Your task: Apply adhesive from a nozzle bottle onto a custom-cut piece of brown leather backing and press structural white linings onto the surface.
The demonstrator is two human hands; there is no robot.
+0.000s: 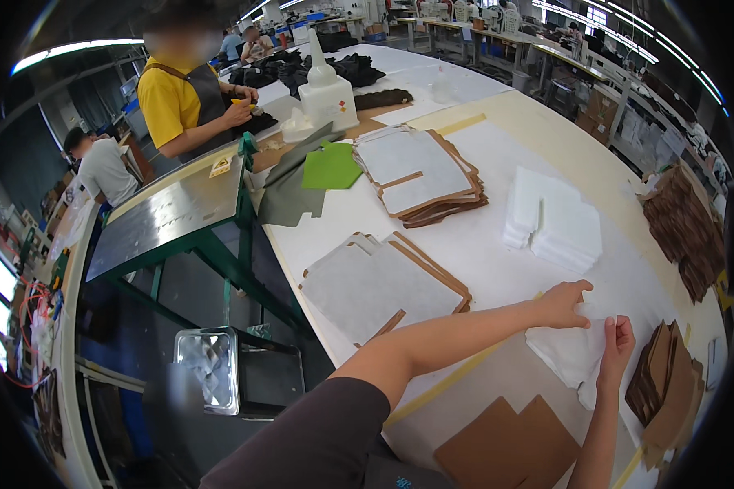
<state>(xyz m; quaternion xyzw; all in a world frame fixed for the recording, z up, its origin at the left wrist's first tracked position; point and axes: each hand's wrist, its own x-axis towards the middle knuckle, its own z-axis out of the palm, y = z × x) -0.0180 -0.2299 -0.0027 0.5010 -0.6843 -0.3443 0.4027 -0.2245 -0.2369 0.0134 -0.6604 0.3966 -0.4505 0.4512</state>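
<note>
Between my two hands is a thin white padding piece [564,352], its lower part draping onto the table. My left hand [564,305] reaches far across to the right and grips the upper edge, with finger and thumb curved around it. My right hand [616,349] pinches the piece at its right side, fingers closed. A flat brown fabric panel [506,447] with a notched upper edge lies near my body. Beyond my left hand stands a stack of white padding pieces [550,218] with a slot in it.
Left of the padding are two stacks of brown panels with pale grey faces, a nearer stack [387,285] and a farther stack [420,171]. Brown pieces [665,375] are piled at right. A white nozzle bottle [326,94], green piece [332,165] and person in yellow [175,106] are farther off.
</note>
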